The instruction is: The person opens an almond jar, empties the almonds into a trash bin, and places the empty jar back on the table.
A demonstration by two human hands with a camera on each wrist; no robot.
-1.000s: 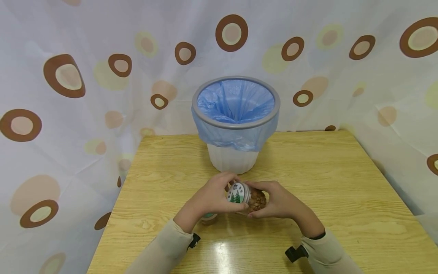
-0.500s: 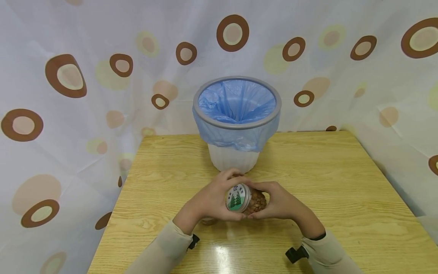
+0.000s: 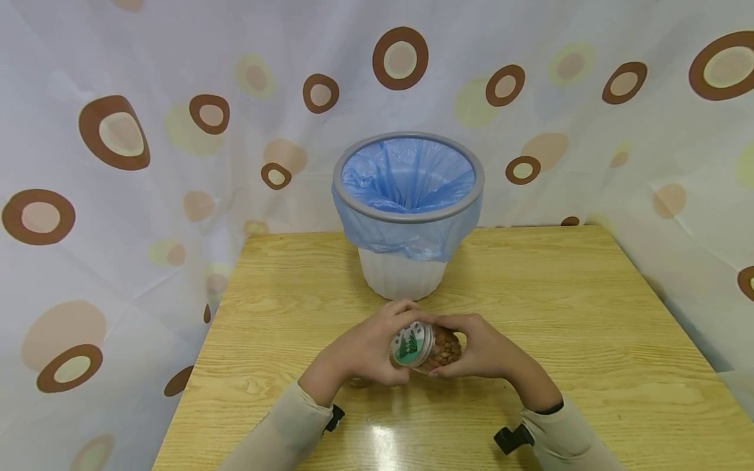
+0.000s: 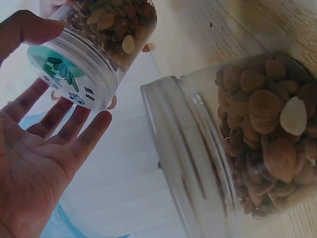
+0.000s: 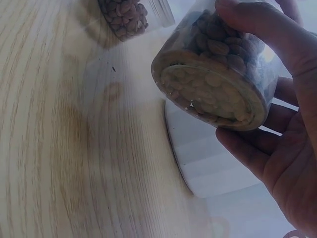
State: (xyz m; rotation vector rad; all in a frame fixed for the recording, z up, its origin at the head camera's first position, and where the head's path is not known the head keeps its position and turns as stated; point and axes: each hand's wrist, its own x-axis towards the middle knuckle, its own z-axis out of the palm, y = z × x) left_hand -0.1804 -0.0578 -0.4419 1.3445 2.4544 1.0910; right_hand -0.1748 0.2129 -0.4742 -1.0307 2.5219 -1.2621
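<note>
Between both hands a clear jar of brown shelled nuts (image 3: 443,350) is tipped on its side, its lid facing left. My right hand (image 3: 485,347) grips the jar's body near the base; the right wrist view shows the nuts through the jar's bottom (image 5: 210,94). Around the white-and-green lid (image 3: 408,343) curve the thumb and fingers of my left hand (image 3: 368,347), with fingertips at its rim in the left wrist view. A second jar of similar nuts (image 4: 272,139) stands on the table, mostly hidden by the left hand in the head view.
A white bin (image 3: 402,275) with a grey rim and blue bag liner (image 3: 406,239) stands just beyond the hands on the wooden table (image 3: 559,314). A curtain with brown circles (image 3: 235,46) hangs behind and at both sides.
The lid's printed pattern has turned, and my left thumb has shifted down and left along the lid. The right hand keeps its hold. The second jar is more hidden behind the left hand.
</note>
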